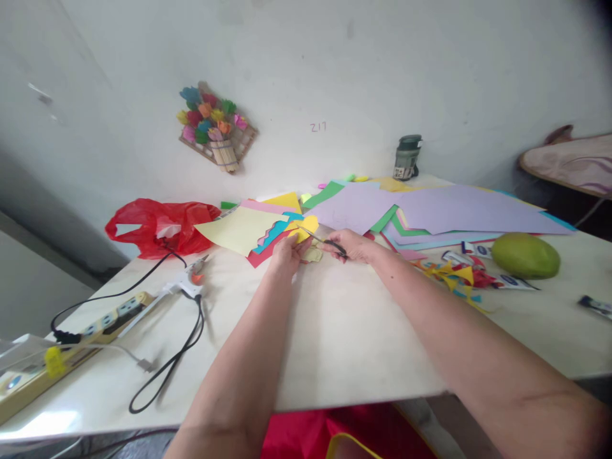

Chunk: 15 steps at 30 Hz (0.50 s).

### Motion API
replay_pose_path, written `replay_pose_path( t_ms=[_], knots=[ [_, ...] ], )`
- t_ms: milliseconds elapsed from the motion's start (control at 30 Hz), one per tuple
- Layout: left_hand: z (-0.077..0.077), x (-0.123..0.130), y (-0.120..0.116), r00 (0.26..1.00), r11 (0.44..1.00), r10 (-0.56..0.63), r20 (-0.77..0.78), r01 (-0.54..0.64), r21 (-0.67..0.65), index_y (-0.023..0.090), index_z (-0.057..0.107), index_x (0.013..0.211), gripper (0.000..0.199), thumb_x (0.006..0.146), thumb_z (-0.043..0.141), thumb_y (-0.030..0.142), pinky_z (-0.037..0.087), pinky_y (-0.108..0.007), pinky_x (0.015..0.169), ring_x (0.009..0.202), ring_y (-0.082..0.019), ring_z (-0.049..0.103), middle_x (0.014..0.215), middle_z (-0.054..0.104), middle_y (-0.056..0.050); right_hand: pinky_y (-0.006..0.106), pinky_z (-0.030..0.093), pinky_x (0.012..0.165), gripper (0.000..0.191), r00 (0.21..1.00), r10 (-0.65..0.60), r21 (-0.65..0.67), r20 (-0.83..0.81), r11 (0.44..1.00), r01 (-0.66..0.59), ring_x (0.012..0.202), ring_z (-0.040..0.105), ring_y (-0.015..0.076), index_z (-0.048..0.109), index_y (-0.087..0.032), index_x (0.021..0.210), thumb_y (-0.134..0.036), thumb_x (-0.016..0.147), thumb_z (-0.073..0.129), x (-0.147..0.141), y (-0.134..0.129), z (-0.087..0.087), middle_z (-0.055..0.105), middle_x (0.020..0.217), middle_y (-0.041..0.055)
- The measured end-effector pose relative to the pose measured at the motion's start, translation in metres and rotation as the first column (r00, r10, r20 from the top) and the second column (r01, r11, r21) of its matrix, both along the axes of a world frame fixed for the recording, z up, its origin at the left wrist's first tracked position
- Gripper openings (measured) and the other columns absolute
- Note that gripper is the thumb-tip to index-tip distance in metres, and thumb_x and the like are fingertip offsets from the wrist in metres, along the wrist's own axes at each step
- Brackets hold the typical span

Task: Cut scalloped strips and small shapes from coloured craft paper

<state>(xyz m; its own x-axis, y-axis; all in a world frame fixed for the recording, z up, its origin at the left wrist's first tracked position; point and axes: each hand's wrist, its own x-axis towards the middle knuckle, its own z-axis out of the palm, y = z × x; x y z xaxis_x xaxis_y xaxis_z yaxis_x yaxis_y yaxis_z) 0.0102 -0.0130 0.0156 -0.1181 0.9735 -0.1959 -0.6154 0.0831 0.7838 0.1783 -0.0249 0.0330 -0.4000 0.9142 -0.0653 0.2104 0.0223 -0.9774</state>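
My left hand (288,250) grips a piece of yellow paper (310,224) above the middle of the table. In my right hand (347,244) is a pair of scissors (336,247), its blades pointing left and lying across the yellow paper. Whether the blades are parted is too small to tell. Just beyond the left hand lie overlapping sheets, among them a pale yellow sheet (243,231) with blue and red paper at its side. A small pale green paper piece (313,254) shows beneath the hands.
To the left are a red plastic bag (143,223), a hot glue gun (189,280) with its cord, and a power strip (71,347). Large lilac sheets (459,207) spread at back right. Near my right forearm are paper scraps (449,275), glue tubes and a green mango (526,255). A tumbler (407,158) stands behind.
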Motion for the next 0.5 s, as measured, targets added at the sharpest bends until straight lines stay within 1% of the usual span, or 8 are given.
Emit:
replay_pose_path(
  t_ms=[133, 300, 400, 500],
  knots=[
    [0.0026, -0.0007, -0.0004, 1.000, 0.999, 0.029, -0.009, -0.029, -0.034, 0.019, 0.062, 0.081, 0.015, 0.084, 0.052, 0.007, 0.056, -0.031, 0.082, 0.095, -0.022, 0.068, 0.090, 0.068, -0.008, 0.015, 0.030, 0.031, 0.032, 0.999, 0.030, 0.012, 0.036, 0.999, -0.031, 0.038, 0.037, 0.0042, 0.050, -0.016, 0.060, -0.023, 0.071, 0.078, -0.0022, -0.0021, 0.0008, 0.044, 0.043, -0.0068],
    [0.0046, -0.0024, -0.0016, 0.997, 0.996, 0.068, -0.042, -0.070, -0.062, 0.018, 0.060, 0.079, 0.015, 0.082, 0.054, 0.006, 0.056, -0.032, 0.078, 0.086, -0.020, 0.067, 0.087, 0.067, -0.006, 0.015, 0.031, 0.031, 0.036, 0.993, 0.106, -0.007, 0.053, 0.994, -0.106, 0.036, 0.037, 0.0039, 0.048, -0.017, 0.060, -0.034, 0.074, 0.077, -0.0008, -0.0011, -0.0008, 0.044, 0.043, -0.0070],
    [0.0040, -0.0029, -0.0017, 0.997, 0.996, 0.061, -0.043, -0.063, -0.060, 0.017, 0.060, 0.081, 0.013, 0.081, 0.054, 0.006, 0.056, -0.034, 0.078, 0.084, -0.020, 0.067, 0.087, 0.067, -0.007, 0.015, 0.025, 0.028, 0.038, 0.990, 0.124, -0.033, 0.070, 0.992, -0.122, 0.033, 0.040, 0.0035, 0.049, -0.017, 0.063, -0.041, 0.074, 0.076, 0.0028, 0.0005, -0.0023, 0.049, 0.045, -0.0057],
    [0.0035, -0.0021, -0.0019, 0.998, 0.997, 0.054, -0.037, -0.056, -0.054, 0.016, 0.061, 0.083, 0.013, 0.081, 0.054, 0.006, 0.056, -0.032, 0.076, 0.084, -0.020, 0.066, 0.087, 0.067, -0.007, 0.014, 0.021, 0.026, 0.040, 0.989, 0.133, -0.034, 0.060, 0.991, -0.131, 0.033, 0.044, 0.0039, 0.051, -0.016, 0.067, -0.047, 0.073, 0.075, 0.0050, 0.0015, -0.0039, 0.053, 0.047, -0.0041]
  ],
)
